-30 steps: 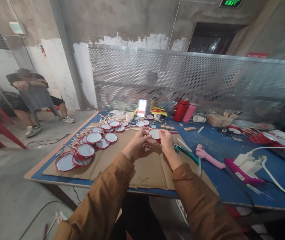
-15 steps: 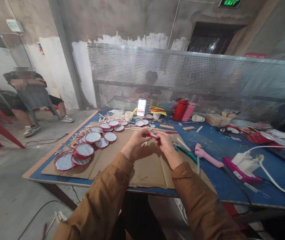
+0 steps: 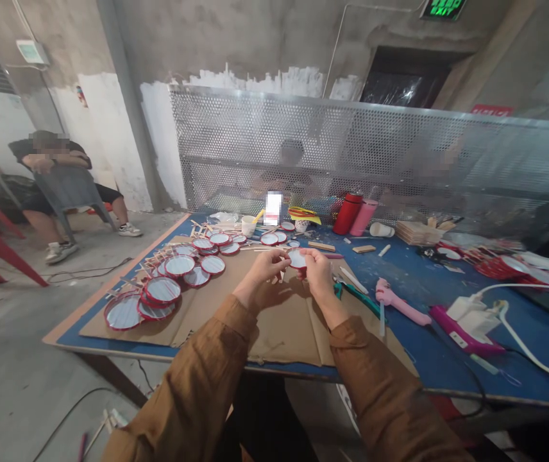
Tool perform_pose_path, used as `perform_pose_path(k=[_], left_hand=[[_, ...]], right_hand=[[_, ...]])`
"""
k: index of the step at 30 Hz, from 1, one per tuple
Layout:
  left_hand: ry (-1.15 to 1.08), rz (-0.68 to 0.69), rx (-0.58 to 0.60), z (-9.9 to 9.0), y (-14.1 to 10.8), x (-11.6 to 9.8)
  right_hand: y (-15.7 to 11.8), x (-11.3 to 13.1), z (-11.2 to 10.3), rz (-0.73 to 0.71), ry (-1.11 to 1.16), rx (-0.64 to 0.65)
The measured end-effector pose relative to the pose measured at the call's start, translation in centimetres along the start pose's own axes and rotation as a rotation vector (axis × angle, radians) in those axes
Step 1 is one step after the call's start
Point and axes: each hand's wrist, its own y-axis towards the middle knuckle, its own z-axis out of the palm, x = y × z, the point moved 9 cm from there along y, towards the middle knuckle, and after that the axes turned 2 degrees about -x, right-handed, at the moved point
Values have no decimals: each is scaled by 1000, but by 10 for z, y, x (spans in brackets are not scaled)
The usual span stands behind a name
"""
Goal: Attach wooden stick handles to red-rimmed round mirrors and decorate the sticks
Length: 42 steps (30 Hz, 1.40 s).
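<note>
A small round disc [image 3: 296, 258] with a pale face and red rim is held up between my two hands, above the cardboard sheet [image 3: 274, 333]. My left hand [image 3: 263, 273] pinches its left edge with thumb and fingers. On its right edge, my right hand [image 3: 319, 273] is closed in a pinch. Several larger discs of the same kind [image 3: 163, 289] lie in overlapping groups on the left of the cardboard, some with wooden sticks beside them.
Right of my hands lie green-handled pliers [image 3: 363, 298], a pink glue gun [image 3: 399, 303] and a magenta power strip [image 3: 464, 330] with white cables. A red bottle [image 3: 347, 213], a pink bottle [image 3: 363, 216] and cups stand at the back. A person [image 3: 53, 157] sits at far left.
The small disc has tilted so that its pale face shows more fully. Both hands have stayed in nearly the same place, still pinching it.
</note>
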Motion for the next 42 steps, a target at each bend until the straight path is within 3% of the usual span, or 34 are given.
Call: perform_pose_path(k=[5,8,14,22,29,32,38,42], left_hand=[[66,-30,30,-1,-2,-6],[-6,-58,38,0,-3,-3],[-170,-110,88,10,-4,6],[-136,-160,108,18,0,14],[-31,-98,133,20,1,10],[30,-99,124,20,4,15],[8,-119,146,21,3,20],[-111,-122,204,23,-1,18]], right_hand=[[-4,12,6,-176,-186,17],[-7,16,9,-222,-222,32],[-3,14,2,-203,-253,-27],[3,6,-8,-62,-100,-86],[6,-10,-9,102,71,-101],[7,-7,-13,77,19,-117],[2,18,-18,-145,-179,-128],[-1,18,-15,-115,-141,-115]])
